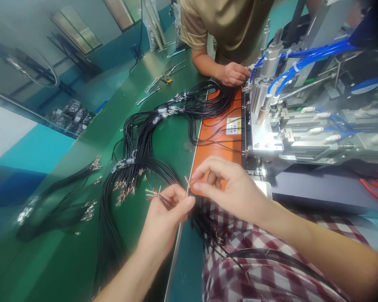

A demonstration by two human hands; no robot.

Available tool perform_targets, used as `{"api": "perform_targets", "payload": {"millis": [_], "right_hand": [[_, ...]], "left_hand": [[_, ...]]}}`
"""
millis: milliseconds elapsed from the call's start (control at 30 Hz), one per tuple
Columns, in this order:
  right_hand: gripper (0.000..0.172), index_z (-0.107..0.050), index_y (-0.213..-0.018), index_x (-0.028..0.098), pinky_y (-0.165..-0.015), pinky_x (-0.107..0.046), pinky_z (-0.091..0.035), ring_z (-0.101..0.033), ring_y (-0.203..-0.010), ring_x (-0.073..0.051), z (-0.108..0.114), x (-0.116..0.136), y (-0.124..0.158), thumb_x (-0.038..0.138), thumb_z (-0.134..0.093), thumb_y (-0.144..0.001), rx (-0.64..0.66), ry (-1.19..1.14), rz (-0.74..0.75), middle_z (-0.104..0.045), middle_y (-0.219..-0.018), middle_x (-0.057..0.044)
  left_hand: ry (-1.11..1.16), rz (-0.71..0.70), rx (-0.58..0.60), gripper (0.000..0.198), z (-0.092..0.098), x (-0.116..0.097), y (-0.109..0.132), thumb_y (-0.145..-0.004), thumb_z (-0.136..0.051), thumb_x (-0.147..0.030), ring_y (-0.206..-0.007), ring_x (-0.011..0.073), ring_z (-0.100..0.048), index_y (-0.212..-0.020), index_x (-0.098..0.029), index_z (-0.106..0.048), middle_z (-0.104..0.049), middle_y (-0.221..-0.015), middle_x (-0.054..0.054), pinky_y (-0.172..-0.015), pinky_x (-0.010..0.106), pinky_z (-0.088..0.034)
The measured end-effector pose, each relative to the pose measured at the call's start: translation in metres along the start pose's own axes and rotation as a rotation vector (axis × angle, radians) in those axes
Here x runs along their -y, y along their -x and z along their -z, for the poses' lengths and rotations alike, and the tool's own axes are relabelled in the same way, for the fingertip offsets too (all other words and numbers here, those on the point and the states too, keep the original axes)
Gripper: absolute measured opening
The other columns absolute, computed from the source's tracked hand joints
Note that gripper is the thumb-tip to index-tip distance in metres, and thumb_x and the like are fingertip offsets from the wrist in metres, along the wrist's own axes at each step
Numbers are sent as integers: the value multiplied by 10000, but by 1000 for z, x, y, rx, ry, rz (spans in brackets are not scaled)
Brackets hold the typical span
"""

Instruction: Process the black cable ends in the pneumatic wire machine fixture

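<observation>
A black cable (188, 192) stands upright between the thumb and forefinger of the left grip (171, 209), which is closed on it, its thin coloured wire ends (187, 180) showing just above the thumb. The right grip (223, 180) is just beside these wires, thumb and forefinger bent close together; whether they pinch a strand I cannot tell. More fanned wires (151, 193) stick out on the left side of the left grip. Beyond and to the left of it, a thick bundle of black cables (145, 136) curves over the green surface (173, 147), with a smaller bundle (64, 176) farther left. Under the right grip, red-and-white checked cloth (217, 277) carries loose cables (267, 253). Beyond the right grip lie an orange plate (219, 149) and a metal machine (264, 138) with blue tubes (315, 54); a co-worker's hand (234, 74) is at the machine's far end. Hand tools (153, 84) lie well beyond the left grip.
</observation>
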State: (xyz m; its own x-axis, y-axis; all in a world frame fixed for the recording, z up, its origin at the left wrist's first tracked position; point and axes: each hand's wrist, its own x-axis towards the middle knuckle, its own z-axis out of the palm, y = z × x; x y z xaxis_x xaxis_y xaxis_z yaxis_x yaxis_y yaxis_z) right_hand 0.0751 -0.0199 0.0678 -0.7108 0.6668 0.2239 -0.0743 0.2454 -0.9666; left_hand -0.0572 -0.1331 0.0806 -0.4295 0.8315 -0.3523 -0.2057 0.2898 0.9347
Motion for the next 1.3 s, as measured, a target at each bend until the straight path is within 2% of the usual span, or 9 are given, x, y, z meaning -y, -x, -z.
{"api": "perform_targets", "payload": {"millis": [133, 300, 533, 733, 1000, 1067, 1133, 1233, 1300], "right_hand": [[149, -625, -947, 200, -579, -235, -449, -534, -602, -77, -2, 1, -2, 231, -666, -808, -4, -22, -32, -616, -901, -3], [83, -621, -777, 186, -534, -231, -392, -483, -572, -72, -4, 1, -8, 259, -635, -814, 1, -60, -69, -565, -799, 14], [142, -537, -705, 174, -520, -230, -288, -367, -509, -71, -7, -3, -12, 250, -586, -815, 143, -522, -364, -424, -541, 78], [148, -521, -741, 178, -516, -238, -250, -305, -478, -67, -19, -8, -5, 285, -575, -828, 107, -734, -324, -390, -499, 97], [194, -501, -750, 189, -514, -236, -278, -315, -480, -74, -18, -5, -2, 341, -572, -848, 75, -690, -281, -382, -508, 94], [217, -513, -759, 189, -552, -240, -345, -394, -524, -84, -8, 1, 2, 370, -586, -853, 137, -608, -262, -431, -561, 72], [243, -561, -830, 189, -674, -262, -434, -524, -675, -117, 1, 7, 13, 425, -550, -886, 198, -501, -248, -539, -697, 23], [367, -615, -1034, 225, -923, -326, -447, -581, -1040, -184, 3, 7, 39, 513, -406, -944, 165, -349, -331, -635, -1078, -54], [450, -600, -1149, 226, -1010, -394, -416, -549, -1173, -242, -7, -3, 58, 565, -422, -914, 236, -245, -498, -614, -1219, -88]], "left_hand": [[5, 8, -2, 348, 0, 1, 0, -666, -799, -294, -463, 19, -245, -594, -144, -493, -368, -529, -83, -441, 159, -196], [7, 11, 4, 351, 0, 2, -1, -650, -807, -291, -455, 19, -250, -579, -143, -497, -375, -521, -81, -436, 165, -191], [36, 32, 23, 352, -2, 1, -1, -662, -796, -329, -471, 23, -241, -606, -143, -502, -384, -550, -69, -448, 166, -187], [95, 15, 37, 337, 0, 3, 0, -702, -766, -351, -484, 27, -250, -640, -146, -506, -424, -598, -54, -469, 162, -225], [-10, -64, 33, 317, 0, 4, -1, -740, -720, -389, -492, 60, -306, -633, -165, -524, -438, -581, -44, -485, 191, -272], [-256, -140, 138, 240, -4, 0, 9, -774, -686, -344, -562, 105, -440, -639, -177, -580, -518, -611, -7, -540, 221, -357], [-599, -172, 384, 49, -4, -7, 25, -782, -656, -236, -769, 184, -584, -800, -214, -696, -656, -788, 49, -715, 285, -452], [-899, -136, 781, 651, 15, -18, 38, -684, -708, -168, -1147, 299, -558, -1296, -331, -558, -588, -1310, 75, -973, 420, -424], [-912, -110, 824, 808, 42, -24, 28, -618, -781, -269, -1143, 321, -575, -1370, -290, -484, -538, -1371, 112, -944, 423, -468]]}}
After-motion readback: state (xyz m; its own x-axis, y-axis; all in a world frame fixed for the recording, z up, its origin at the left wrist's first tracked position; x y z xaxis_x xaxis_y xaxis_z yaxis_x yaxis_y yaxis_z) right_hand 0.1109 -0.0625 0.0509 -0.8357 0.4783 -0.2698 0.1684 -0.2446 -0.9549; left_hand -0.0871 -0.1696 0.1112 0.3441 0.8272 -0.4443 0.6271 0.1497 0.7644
